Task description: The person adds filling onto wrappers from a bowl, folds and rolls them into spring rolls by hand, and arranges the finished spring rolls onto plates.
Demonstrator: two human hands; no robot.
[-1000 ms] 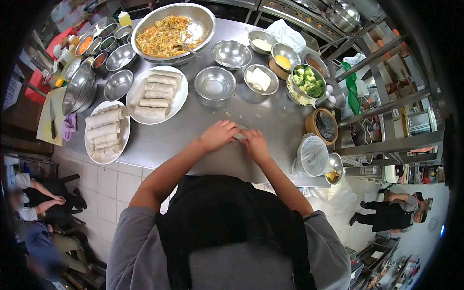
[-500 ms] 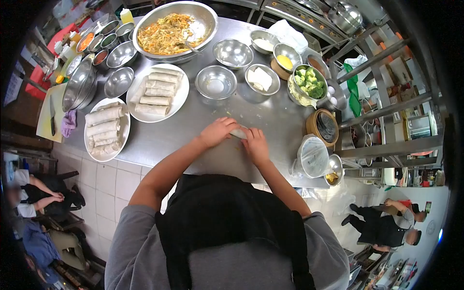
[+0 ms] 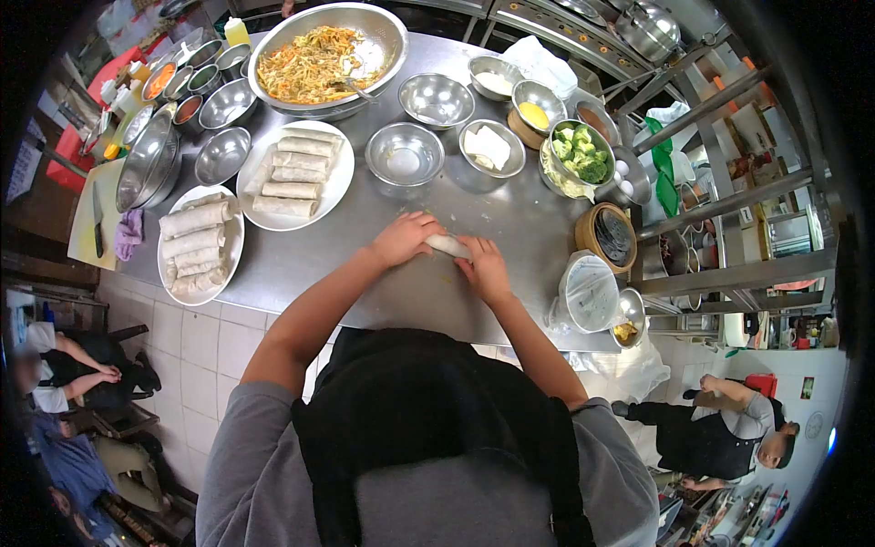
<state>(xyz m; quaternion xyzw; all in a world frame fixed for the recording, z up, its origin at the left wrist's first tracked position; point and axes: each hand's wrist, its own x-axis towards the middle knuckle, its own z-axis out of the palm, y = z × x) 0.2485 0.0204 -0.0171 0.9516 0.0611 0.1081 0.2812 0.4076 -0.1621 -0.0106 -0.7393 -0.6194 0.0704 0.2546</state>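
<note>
A pale spring roll point(image 3: 447, 245) lies on the steel table point(image 3: 510, 301) in front of me. At its left end my left hand point(image 3: 405, 239) has its fingers curled over the wrapper. My right hand point(image 3: 486, 267) holds the opposite end, thumb and fingers against it. Left of my hands, a white plate point(image 3: 339, 186) carries several finished spring rolls. A second oval plate point(image 3: 235, 244) with more rolls stands nearer the left edge. Beyond them, a large steel bowl point(image 3: 399, 56) holds shredded noodle-like filling and a utensil.
Steel bowls, one bare inside point(image 3: 406, 155) and one with white contents point(image 3: 492, 149), stand ahead. To the right are a broccoli bowl point(image 3: 583, 153), a bamboo steamer point(image 3: 606, 239) and a plastic-lined tub point(image 3: 588, 294). A knife point(image 3: 97, 219) rests on a board at left. Co-workers point(image 3: 729, 428) stand behind right.
My hands have shifted slightly apart, and more of the spring roll shows between them. Behind right, a co-worker has changed position. The plates and bowls stay where they were.
</note>
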